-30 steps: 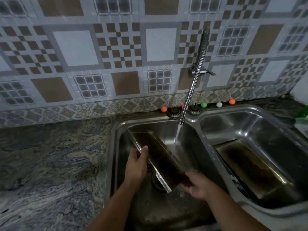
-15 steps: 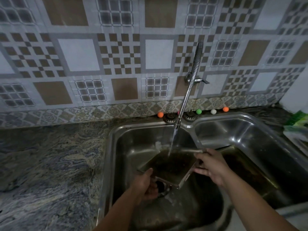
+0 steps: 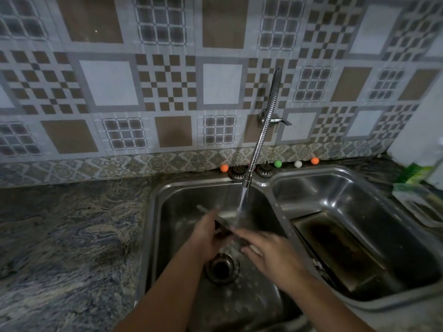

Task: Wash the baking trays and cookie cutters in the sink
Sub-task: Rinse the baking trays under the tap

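- The left hand (image 3: 206, 233) has its grip closed round the near part of a baking tray (image 3: 221, 220), held tilted and edge-on under the stream in the left basin (image 3: 167, 236); motion blur hides the finer finger placement.
- The right hand (image 3: 271, 255) lies over the tray's lower end; whether its grip is closed on the tray I cannot tell, as the fingers are smeared.
- To do this step well, I would keep the tray slanted so water sheets off toward the drain (image 3: 221, 267), and turn it slowly so every corner meets the flow from the tap (image 3: 261, 140).
- Count: two baking trays, one held, the second tray (image 3: 335, 248) lying in the right basin (image 3: 359, 188).
- No cookie cutters are visible.
- Four small balls sit on the table behind the sink: two orange (image 3: 224, 167), one green (image 3: 277, 163), one white (image 3: 297, 164).
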